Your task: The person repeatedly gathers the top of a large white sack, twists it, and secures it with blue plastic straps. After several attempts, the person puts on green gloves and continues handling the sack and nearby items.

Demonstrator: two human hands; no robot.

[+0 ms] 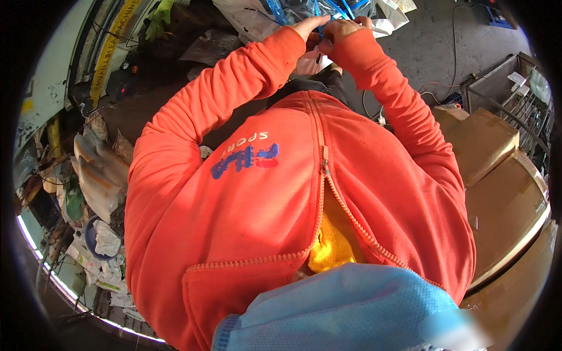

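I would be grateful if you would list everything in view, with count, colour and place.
Plastic bags: several, white and clear, top centre
Straps: several, blue, over the bags
Glove-like item: one, green, upper left
Lettered strip: one, yellow, upper left
Scrap sheets: many, mostly whitish, left
Tub: one, dark blue, lower left
Crumpled paper: white, in the tub, count unclear
Cardboard boxes: at least three, brown, right
Metal rack: one, grey, right
Floor: one, grey, upper right
Jacket: one, orange-red, centre
Face mask: one, blue, bottom
Hands: two, left and right, bare, at the bags
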